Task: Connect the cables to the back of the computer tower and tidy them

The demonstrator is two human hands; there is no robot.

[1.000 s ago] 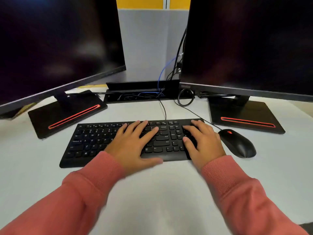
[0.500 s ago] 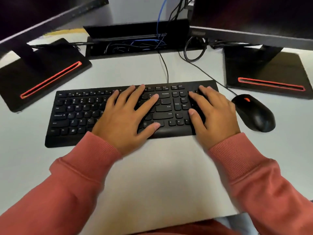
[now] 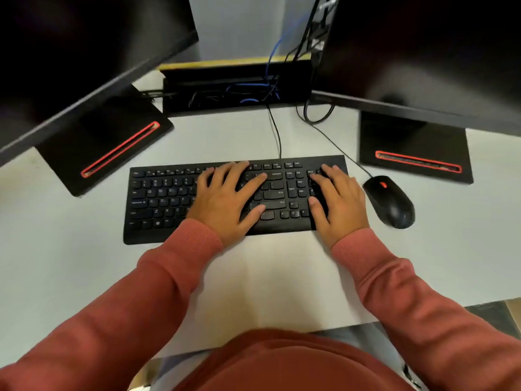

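Cables, black and blue, lie bunched in a tray at the tabletop's back edge, between two monitor bases; one black lead runs forward to a keyboard. A person's left hand and right hand rest flat on the keys, fingers spread wide, holding nothing. A mouse sits just right of the keyboard.

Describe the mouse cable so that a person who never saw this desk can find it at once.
Start at the black keyboard on the white desk; the mouse lies right of it. The mouse cable is the thin black wire running diagonally from the mouse's front toward the right monitor. The keyboard's cable, unlike it, leaves the keyboard's back edge.
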